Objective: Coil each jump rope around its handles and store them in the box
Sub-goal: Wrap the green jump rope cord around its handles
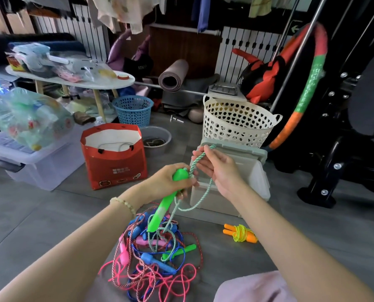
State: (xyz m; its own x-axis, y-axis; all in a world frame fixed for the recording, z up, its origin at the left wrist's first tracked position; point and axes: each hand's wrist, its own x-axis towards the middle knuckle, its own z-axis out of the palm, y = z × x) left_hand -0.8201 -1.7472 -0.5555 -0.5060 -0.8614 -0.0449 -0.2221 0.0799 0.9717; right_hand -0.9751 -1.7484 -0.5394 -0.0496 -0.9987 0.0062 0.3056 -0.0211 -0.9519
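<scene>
left hand grips green handle | right hand pinches its rope | box just behind | rope pile below | bare floor left

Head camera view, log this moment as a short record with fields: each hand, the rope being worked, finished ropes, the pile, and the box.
left hand: grips the green handle, top end up
right hand: pinches the green-and-white rope above the handle
finished: orange-handled rope, yellow cord coiled round its handles, on the floor, not in the box
pile: tangled pink, blue and green ropes on the floor below the hands
box: pale, on the floor behind the right hand; contents not visible
</scene>
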